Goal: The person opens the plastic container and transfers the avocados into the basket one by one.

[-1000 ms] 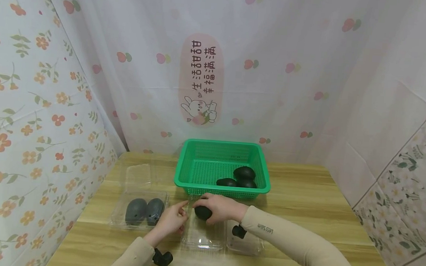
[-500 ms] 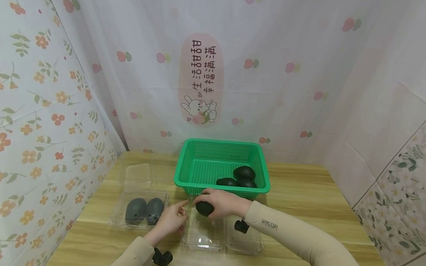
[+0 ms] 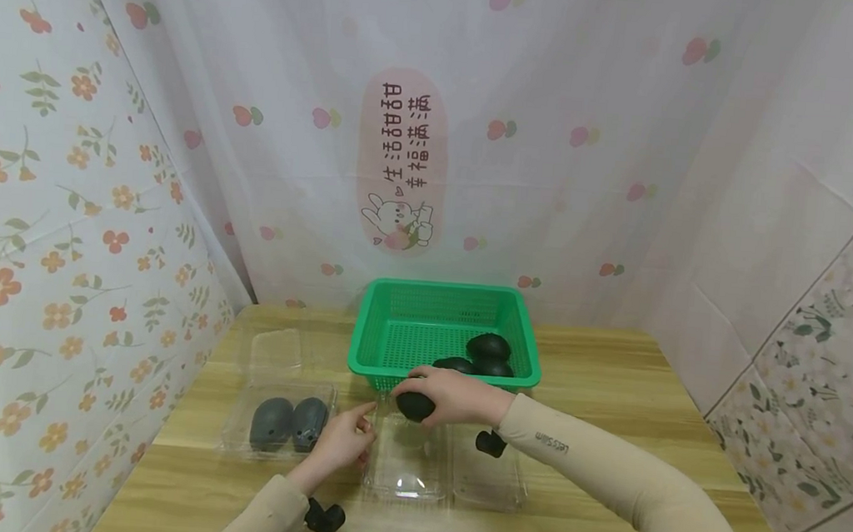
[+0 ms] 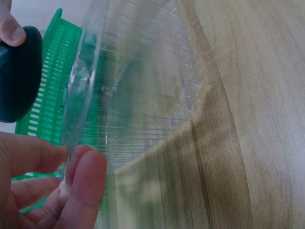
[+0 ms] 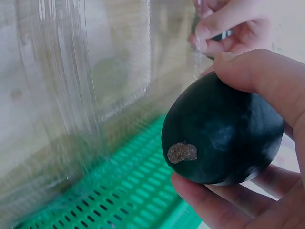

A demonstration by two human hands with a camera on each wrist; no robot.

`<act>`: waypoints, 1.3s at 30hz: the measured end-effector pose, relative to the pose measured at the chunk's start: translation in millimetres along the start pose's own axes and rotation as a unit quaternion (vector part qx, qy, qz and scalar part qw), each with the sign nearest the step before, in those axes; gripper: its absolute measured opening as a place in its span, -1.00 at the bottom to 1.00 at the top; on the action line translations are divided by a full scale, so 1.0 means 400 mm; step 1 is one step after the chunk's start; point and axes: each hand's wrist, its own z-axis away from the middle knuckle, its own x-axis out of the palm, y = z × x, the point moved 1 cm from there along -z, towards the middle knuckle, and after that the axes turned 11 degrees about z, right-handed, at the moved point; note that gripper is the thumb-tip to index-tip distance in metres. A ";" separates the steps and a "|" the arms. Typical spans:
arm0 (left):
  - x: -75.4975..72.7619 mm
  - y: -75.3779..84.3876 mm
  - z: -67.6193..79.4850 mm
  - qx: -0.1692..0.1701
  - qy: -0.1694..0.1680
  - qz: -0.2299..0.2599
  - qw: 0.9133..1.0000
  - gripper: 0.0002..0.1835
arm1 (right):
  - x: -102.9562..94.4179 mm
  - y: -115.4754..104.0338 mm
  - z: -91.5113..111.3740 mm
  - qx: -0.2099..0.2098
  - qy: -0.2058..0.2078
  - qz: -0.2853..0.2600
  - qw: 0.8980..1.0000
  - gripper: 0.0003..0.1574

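Note:
My right hand (image 3: 457,395) grips a smooth dark avocado (image 3: 415,406) above the back end of a clear plastic clamshell box (image 3: 409,465). In the right wrist view the avocado (image 5: 221,136) shows a rough brown patch, with thumb on one side and fingers on the other. My left hand (image 3: 343,441) is at the box's left side. The left wrist view shows its thumb and fingers (image 4: 88,183) pinching the clear rim (image 4: 78,95). The box's lid (image 3: 488,475) lies folded out to the right.
A green basket (image 3: 366,328) with several avocados (image 3: 489,346) stands behind the box. At the left, another clear box (image 3: 239,427) with its lid (image 3: 277,353) folded back holds two dark avocados (image 3: 273,423). Everything stands on a wooden table (image 3: 596,405); printed curtains (image 3: 556,143) hang behind.
The right hand has moved back and slightly to the right with the avocado, rising toward the basket's front rim. The left hand stays in place at the box.

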 end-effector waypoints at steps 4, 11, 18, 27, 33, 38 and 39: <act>0.002 -0.001 0.000 -0.001 0.000 0.001 1.000 -0.42 | -0.019 0.004 0.017 0.011 0.008 0.010 1.000 -0.22; 0.005 0.000 0.001 -0.001 0.003 0.002 1.000 -0.42 | -0.043 0.018 0.035 0.018 0.010 0.018 1.000 -0.22; 0.005 -0.003 -0.001 0.001 0.003 0.000 1.000 -0.43 | -0.067 0.031 0.040 0.034 0.000 0.010 0.999 -0.17; 0.007 0.000 -0.003 -0.004 -0.004 0.000 1.000 -0.43 | -0.095 0.058 0.033 0.040 0.002 0.004 0.999 -0.19; 0.007 0.002 0.001 -0.001 -0.001 0.007 1.000 -0.42 | -0.124 0.084 0.018 0.055 0.004 -0.013 0.998 -0.20; 0.006 0.002 0.001 0.004 0.000 0.004 1.000 -0.42 | -0.142 0.107 0.008 0.068 0.007 -0.022 0.997 -0.21; 0.005 0.001 0.001 0.004 -0.001 0.003 1.000 -0.42 | -0.145 0.111 0.006 0.068 0.009 -0.021 0.997 -0.21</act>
